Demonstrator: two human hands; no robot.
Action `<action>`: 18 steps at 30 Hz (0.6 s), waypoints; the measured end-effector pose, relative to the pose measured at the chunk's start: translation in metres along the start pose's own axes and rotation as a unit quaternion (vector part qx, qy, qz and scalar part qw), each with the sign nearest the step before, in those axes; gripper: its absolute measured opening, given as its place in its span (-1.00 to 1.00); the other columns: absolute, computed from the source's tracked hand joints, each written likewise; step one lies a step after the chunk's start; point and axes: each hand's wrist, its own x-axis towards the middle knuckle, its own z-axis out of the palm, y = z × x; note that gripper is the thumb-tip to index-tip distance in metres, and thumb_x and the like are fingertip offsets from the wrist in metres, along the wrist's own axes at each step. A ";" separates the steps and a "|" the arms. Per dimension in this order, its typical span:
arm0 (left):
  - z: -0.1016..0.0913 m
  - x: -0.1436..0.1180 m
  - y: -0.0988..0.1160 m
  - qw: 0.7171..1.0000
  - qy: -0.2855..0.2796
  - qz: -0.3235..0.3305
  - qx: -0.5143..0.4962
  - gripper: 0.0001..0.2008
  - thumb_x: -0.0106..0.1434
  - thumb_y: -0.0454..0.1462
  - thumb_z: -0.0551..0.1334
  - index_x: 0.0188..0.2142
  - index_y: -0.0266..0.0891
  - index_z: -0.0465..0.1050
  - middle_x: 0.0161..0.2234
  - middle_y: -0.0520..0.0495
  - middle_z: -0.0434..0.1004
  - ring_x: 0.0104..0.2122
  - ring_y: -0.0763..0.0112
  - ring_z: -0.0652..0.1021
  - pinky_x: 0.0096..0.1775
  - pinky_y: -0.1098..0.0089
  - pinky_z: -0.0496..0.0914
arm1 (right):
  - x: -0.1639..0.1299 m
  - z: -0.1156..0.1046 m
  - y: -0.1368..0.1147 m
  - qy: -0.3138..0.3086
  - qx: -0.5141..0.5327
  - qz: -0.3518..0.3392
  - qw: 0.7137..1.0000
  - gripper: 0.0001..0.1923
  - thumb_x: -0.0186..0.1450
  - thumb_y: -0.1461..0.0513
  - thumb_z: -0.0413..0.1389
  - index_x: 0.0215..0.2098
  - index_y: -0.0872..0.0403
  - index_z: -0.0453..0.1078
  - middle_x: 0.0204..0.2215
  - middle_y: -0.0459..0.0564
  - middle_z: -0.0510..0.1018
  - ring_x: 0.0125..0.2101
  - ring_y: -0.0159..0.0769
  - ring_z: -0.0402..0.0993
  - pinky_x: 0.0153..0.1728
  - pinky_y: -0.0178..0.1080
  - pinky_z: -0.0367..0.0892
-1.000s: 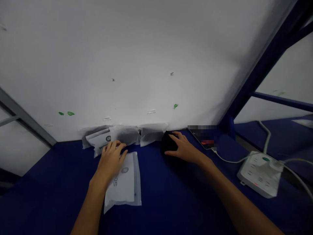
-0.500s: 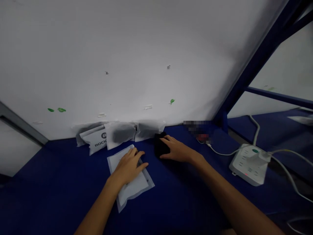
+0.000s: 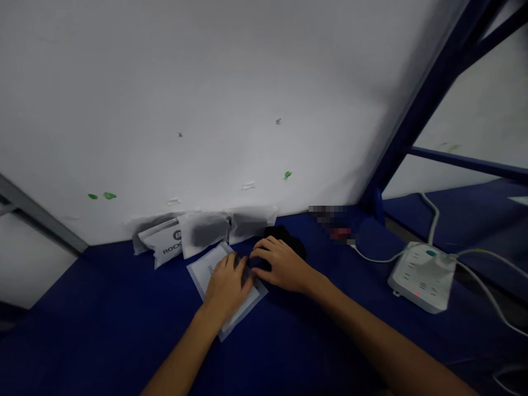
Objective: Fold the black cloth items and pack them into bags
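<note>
While under both hands, white pouch (image 3: 208, 268) long axis diagonal, far-left to near-right.

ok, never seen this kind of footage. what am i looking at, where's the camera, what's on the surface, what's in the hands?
There is no machine: a person works with two bare hands, filmed by one head-worn camera looking forward and down. The left hand lies flat on a white pouch on the blue surface. The right hand rests on a black item, fingers curled over it; whether it grips is unclear. More white pouches lean on the wall. To the right sits a white power strip with cables.
</note>
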 end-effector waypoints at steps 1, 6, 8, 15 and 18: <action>0.003 -0.003 0.001 1.000 -0.006 0.015 -0.010 -0.45 0.39 0.02 0.05 0.26 -0.17 0.28 0.25 -0.31 0.25 0.24 -0.06 0.29 0.16 -0.02 0.26 | 0.001 -0.003 0.008 0.009 0.002 0.012 1.000 -0.78 0.34 0.15 0.15 -0.06 -0.01 0.47 -0.09 0.04 0.51 -0.05 -0.14 0.39 0.01 -0.07 0.31; 0.015 -0.007 -0.001 0.996 -0.045 0.053 -0.052 -0.31 0.34 0.16 0.04 0.37 -0.02 0.09 0.42 -0.23 -0.10 0.39 -0.10 -0.04 0.28 -0.14 0.05 | -0.007 -0.022 0.053 0.028 -0.048 0.161 0.985 -0.43 0.21 -0.04 0.25 0.13 -0.04 0.38 0.07 0.13 0.42 0.07 0.07 0.32 0.03 0.10 0.30; 0.014 -0.005 -0.002 0.995 -0.054 0.060 -0.060 -0.30 0.34 0.16 0.04 0.38 0.00 0.07 0.43 -0.21 -0.13 0.40 -0.09 -0.06 0.29 -0.15 0.03 | -0.014 -0.026 0.068 -0.046 -0.042 0.209 0.976 -0.16 0.04 -0.10 0.35 0.23 -0.07 0.31 0.12 0.18 0.39 0.07 0.18 0.32 -0.01 0.16 0.32; -0.003 -0.010 -0.011 0.992 -0.066 0.073 -0.076 -0.35 0.28 0.18 0.12 0.25 -0.02 0.31 0.33 -0.24 0.18 0.30 -0.09 0.22 0.20 -0.09 0.24 | -0.016 -0.039 0.085 0.066 -0.032 0.175 0.982 -0.64 0.15 0.35 0.13 -0.10 -0.05 0.48 -0.10 0.00 0.52 -0.11 -0.12 0.48 -0.06 -0.12 0.38; -0.011 -0.010 -0.009 0.993 -0.057 0.061 -0.081 -0.49 0.34 0.12 0.08 0.09 -0.07 0.47 0.16 -0.23 0.40 0.16 -0.01 0.41 0.12 -0.03 0.36 | -0.012 -0.039 0.090 0.280 -0.120 0.208 0.929 -0.62 0.21 0.39 0.06 -0.03 0.02 0.45 0.05 0.11 0.44 0.08 -0.06 0.35 0.10 -0.06 0.29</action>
